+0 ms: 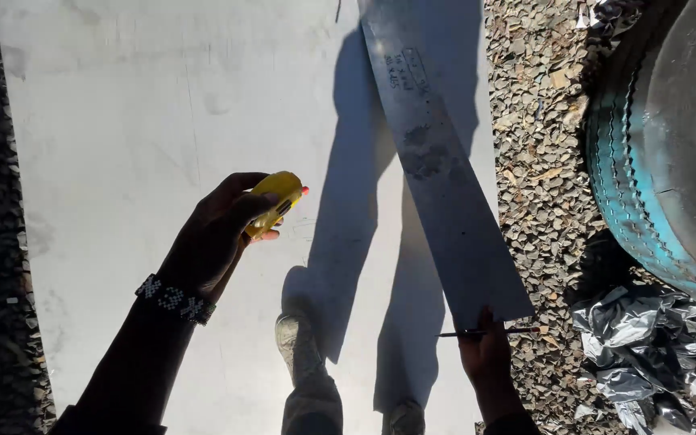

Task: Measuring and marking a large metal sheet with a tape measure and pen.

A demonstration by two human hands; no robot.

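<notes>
— What have the hands got?

— My left hand is closed around one yellow tape measure, held above the big metal sheet. My right hand pinches the near end of one metal strip, with a pencil held against it.

— How will the strip handle?

— Stiff, thin, probably sharp-edged and springy; I'd grip its flat end. One tyre sits on the gravel.

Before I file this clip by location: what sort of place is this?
Probably an outdoor metalwork yard: a large metal sheet lies on gravel, beside a worn tyre, in hard sunlight.
</notes>
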